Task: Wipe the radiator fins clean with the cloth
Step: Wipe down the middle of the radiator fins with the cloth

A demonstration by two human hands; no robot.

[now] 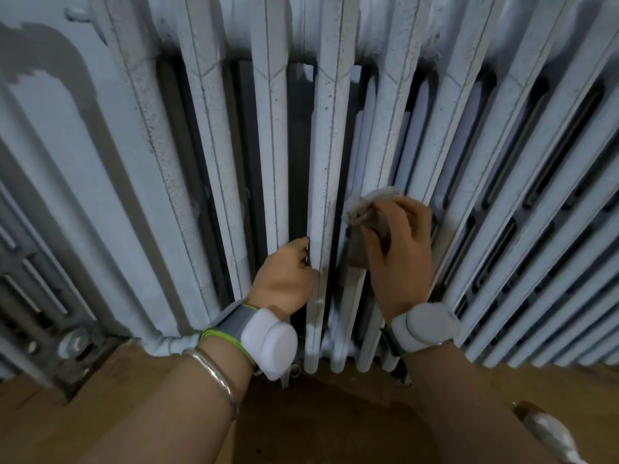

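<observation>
A pale blue cast-iron radiator (328, 135) with tall, speckled fins fills the view. My right hand (400, 252) grips a bunched grey-brown cloth (363, 212) and holds it against the fins just right of the centre fin, low down. My left hand (284, 279) holds the edge of the centre fin, with its fingertips curled into the dark gap on that fin's left. Both wrists carry white wrist-worn devices.
The radiator's feet stand on a wooden floor (100, 413). A metal grate-like panel with a bolt (72, 341) sits at the lower left. A crumpled whitish object (549, 433) lies on the floor at the lower right. A painted pipe runs along the radiator's base.
</observation>
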